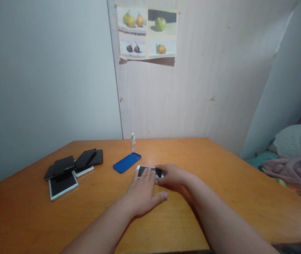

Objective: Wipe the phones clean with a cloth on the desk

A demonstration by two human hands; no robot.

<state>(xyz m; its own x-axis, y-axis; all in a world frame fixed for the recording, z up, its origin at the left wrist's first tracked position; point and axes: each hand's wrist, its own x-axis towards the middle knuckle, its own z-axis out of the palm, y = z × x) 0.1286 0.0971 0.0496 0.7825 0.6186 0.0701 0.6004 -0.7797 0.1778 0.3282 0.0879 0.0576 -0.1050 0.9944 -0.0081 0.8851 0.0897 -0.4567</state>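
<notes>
A white-framed smartphone with a dark screen lies crosswise on the wooden table. My left hand rests over it, fingers stretched out on the screen and thumb held apart to the right. At the phone's right end my right hand grips it between thumb and fingers. Both hands cover part of the phone. Just beyond and to the left, a blue phone case lies at a slant, touched by neither hand.
A small clear bottle stands near the back edge of the table. On the left lie several dark and white-framed tablets, overlapping, with a white-framed tablet in front. Bedding is piled beyond the right edge. Fruit pictures hang on the wall.
</notes>
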